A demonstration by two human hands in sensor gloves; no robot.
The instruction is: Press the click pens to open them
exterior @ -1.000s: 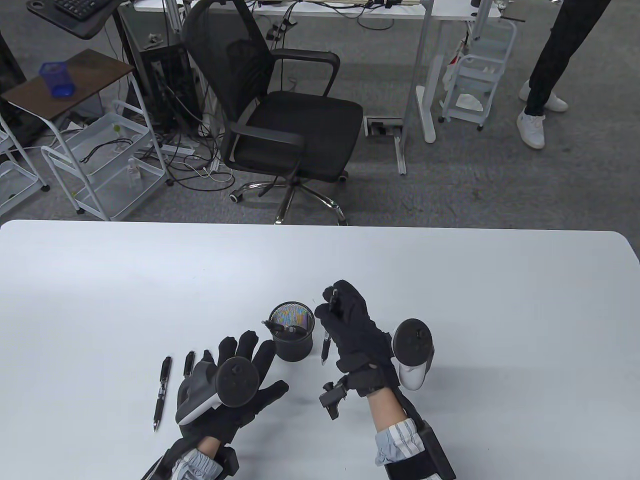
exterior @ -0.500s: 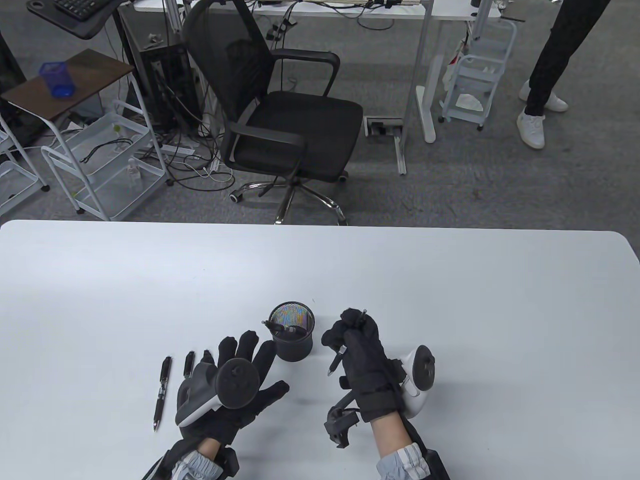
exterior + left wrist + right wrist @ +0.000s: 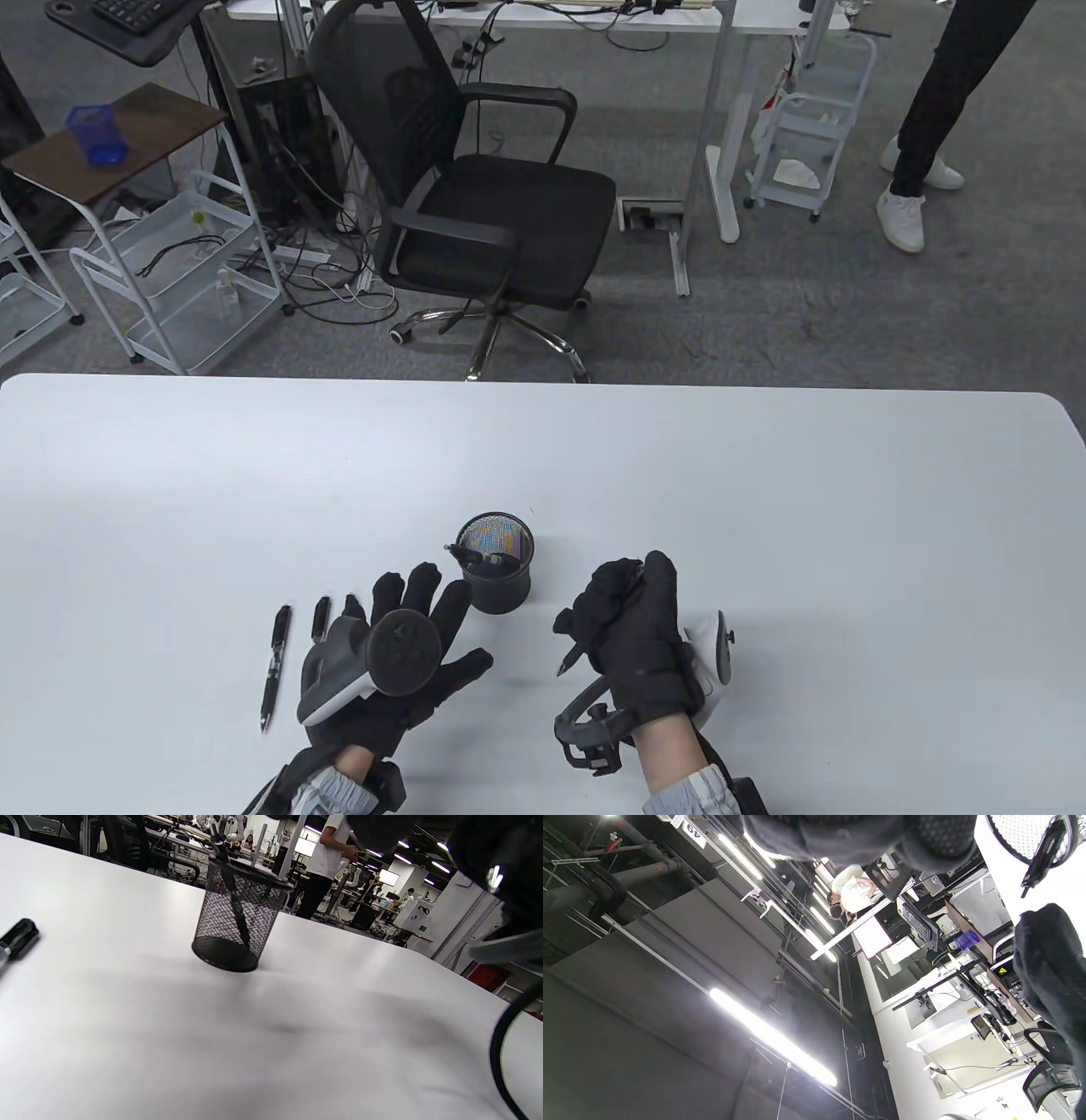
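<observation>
Right hand point(image 3: 636, 632) is curled tight around a pen point(image 3: 570, 658), tip poking out low and to the left, pointing down toward the bench point(image 3: 764, 526). The thumb end of the pen is buried in the glove, so whether the button is pressed can't be told. Left hand point(image 3: 399, 654) lies flat on the bench, fingers spread, holding nothing. A mesh cup point(image 3: 496, 573) stands between the two hands, just beyond the fingertips, with a pen leaning inside it. Another pen point(image 3: 273, 668) lies on the bench left of the left hand, and a second one point(image 3: 320, 617) peeks out beside the left fingers.
</observation>
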